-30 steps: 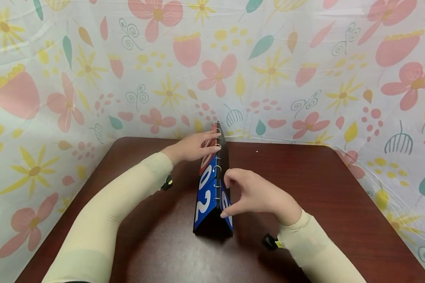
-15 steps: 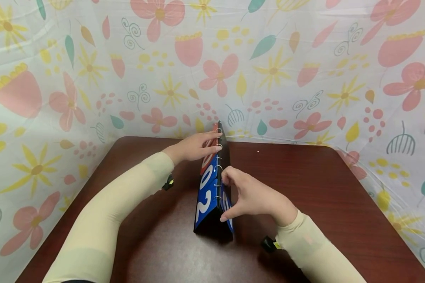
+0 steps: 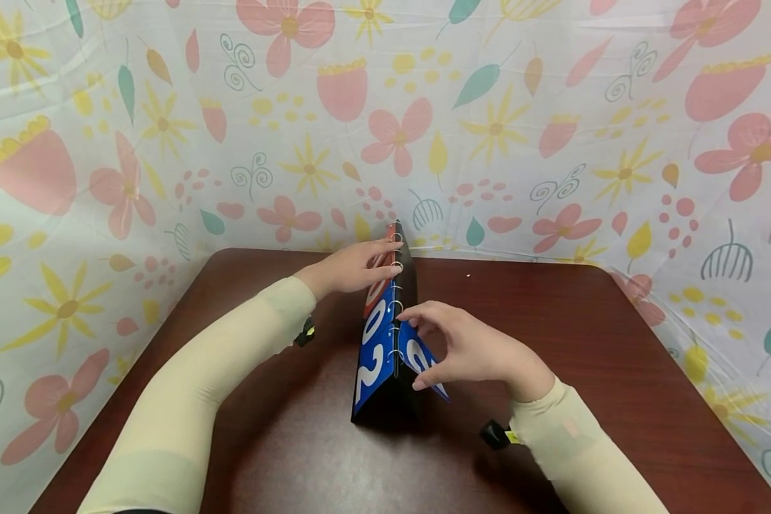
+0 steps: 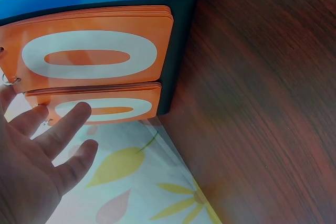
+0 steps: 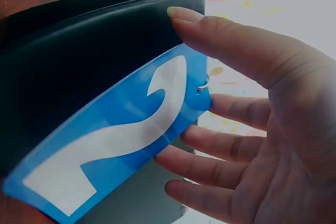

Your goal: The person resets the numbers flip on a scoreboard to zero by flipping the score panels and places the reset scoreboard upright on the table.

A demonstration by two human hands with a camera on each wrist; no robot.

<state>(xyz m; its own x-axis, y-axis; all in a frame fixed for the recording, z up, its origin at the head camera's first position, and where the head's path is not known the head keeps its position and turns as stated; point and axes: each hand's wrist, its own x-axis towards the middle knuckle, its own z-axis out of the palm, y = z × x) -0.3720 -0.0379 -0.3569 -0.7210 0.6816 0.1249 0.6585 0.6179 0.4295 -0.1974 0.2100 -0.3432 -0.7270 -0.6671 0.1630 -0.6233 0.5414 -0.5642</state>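
A tabletop flip scoreboard (image 3: 374, 350) stands like a tent on the table, its number cards hung on metal rings along the top ridge. My left hand (image 3: 350, 265) rests on the far part of that ridge with fingers extended; in the left wrist view its spread fingers lie by the orange-red cards (image 4: 89, 53) showing 0. On the right slope, a blue number card (image 5: 131, 119) with a white 2 tilts away from the black board (image 5: 89, 51). My right hand (image 3: 482, 350) holds this card across its edges, thumb on the near side and fingers on the far side.
The dark reddish-brown table (image 3: 520, 300) extends around the scoreboard. Behind it and at both sides hangs a floral curtain (image 3: 520, 178). Small black wrist cameras (image 3: 495, 434) sit under both sleeves.
The blue card has swung outward from the right slope, up and to the right with my right hand. My left hand has stayed on the ridge.
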